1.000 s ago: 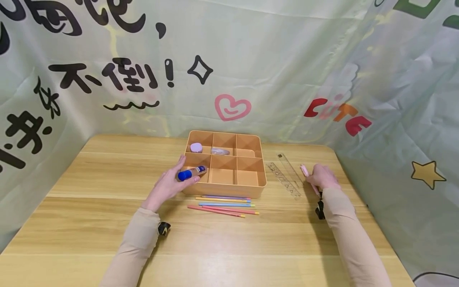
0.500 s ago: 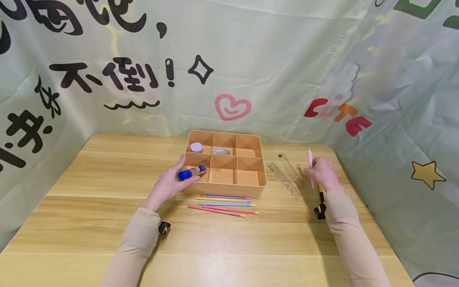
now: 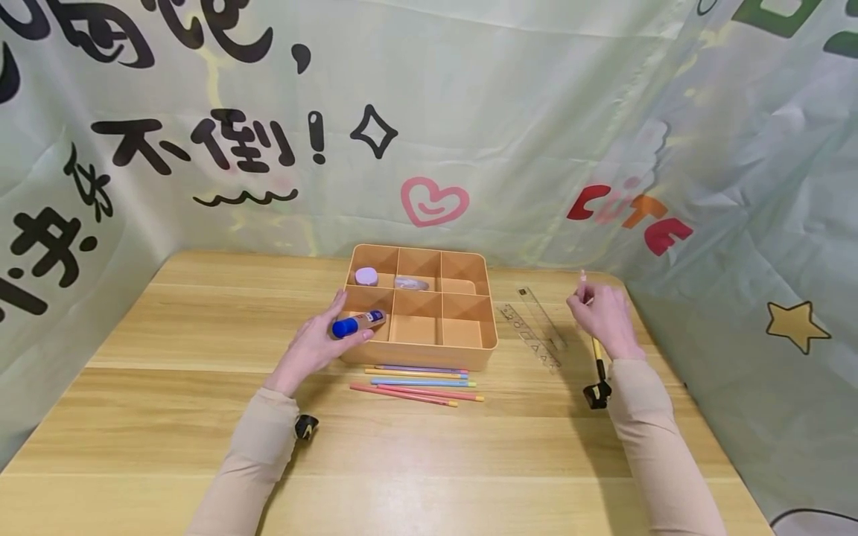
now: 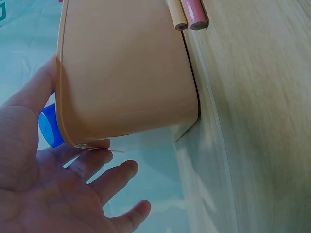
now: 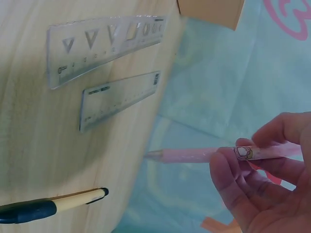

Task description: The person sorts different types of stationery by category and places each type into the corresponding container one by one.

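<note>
My right hand (image 3: 606,316) pinches a slim pink pen (image 5: 187,155) between thumb and fingers, above the table's right side. In the right wrist view its pale conical tip points away from the palm. My left hand (image 3: 311,346) rests at the front left corner of an orange compartment box (image 3: 418,356), thumb by the front rim, other fingers spread and fairly straight along the left side. A glue stick (image 3: 358,324) with a blue cap leans in the front left compartment, its cap jutting over the rim beside this hand.
Several coloured pencils (image 3: 422,383) lie before the box. Right of it are two clear rulers (image 5: 104,46). A yellow-and-black pen (image 5: 58,206) lies near the right wrist. The back compartments hold a lilac block (image 3: 366,277) and a pale translucent item (image 3: 411,284). A printed cloth hangs behind.
My right hand has lifted the pink pen from the table and turned it more upright, uncovering the yellow-and-black pen. The left hand and box have stayed put.
</note>
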